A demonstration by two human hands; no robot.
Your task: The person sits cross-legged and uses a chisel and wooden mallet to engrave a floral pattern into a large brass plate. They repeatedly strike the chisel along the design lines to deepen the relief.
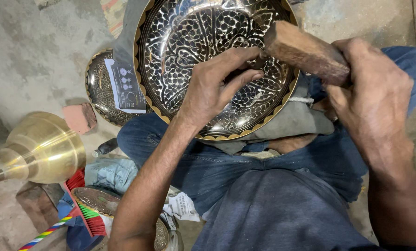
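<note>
Our left hand (pixel 212 88) pinches a small dark tool, mostly hidden, against the large round engraved black-and-silver metal plate (pixel 189 51) on our lap. Our right hand (pixel 371 97) is clamped on a brown wooden mallet block (pixel 305 51). We judge the plate stiff, heavy and slippery; best held at its rim.

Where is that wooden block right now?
In the head view, the wooden block is at upper right, in the grip of the right hand, over the right rim of the engraved plate on the person's lap.

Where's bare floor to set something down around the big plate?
Bare concrete floor upper left, bordered by the small plate, pink block and brass bell. Another patch upper right, beside the wooden block in the right hand. Crowded lower left: brush, cloth, papers. Left hand covers the big plate.
</note>
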